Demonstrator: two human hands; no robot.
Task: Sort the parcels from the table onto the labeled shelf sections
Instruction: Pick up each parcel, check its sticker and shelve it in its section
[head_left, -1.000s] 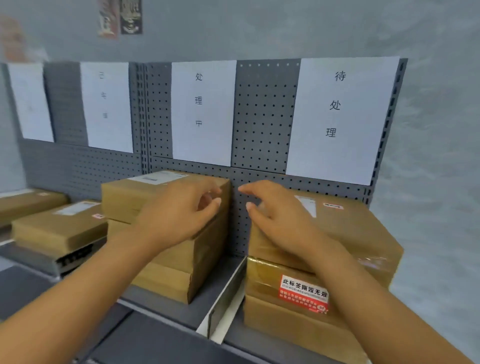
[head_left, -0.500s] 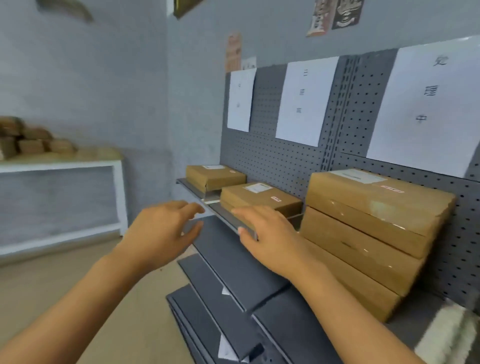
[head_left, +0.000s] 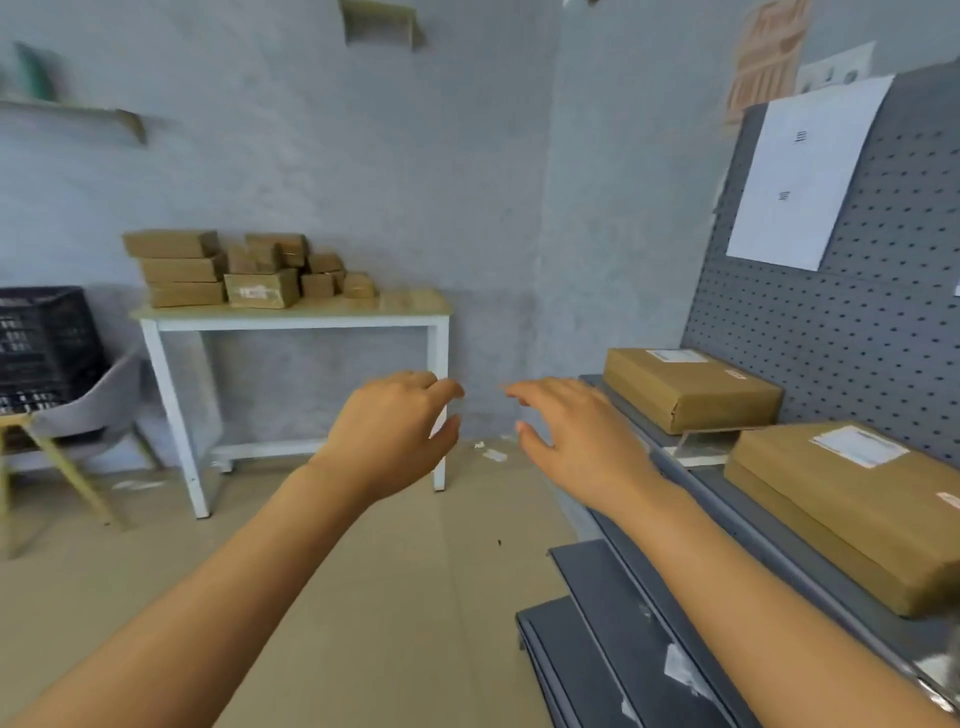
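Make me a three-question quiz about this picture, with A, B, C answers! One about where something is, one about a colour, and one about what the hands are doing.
1. Where is the pile of parcels waiting to be sorted?
A. On the white-legged table
B. On the floor
C. On the grey chair

2. What colour is the crate at the left edge?
A. Red
B. Black
C. Yellow

3. What are the left hand and right hand doing?
A. Carrying one box together
B. Each pinching a paper
C. Holding nothing, fingers loose

Answers:
1 A: the boxes are stacked on the table by the far wall.
2 B: the crate's lattice sides are black.
3 C: both hands hang in the air, and nothing sits in either grip.
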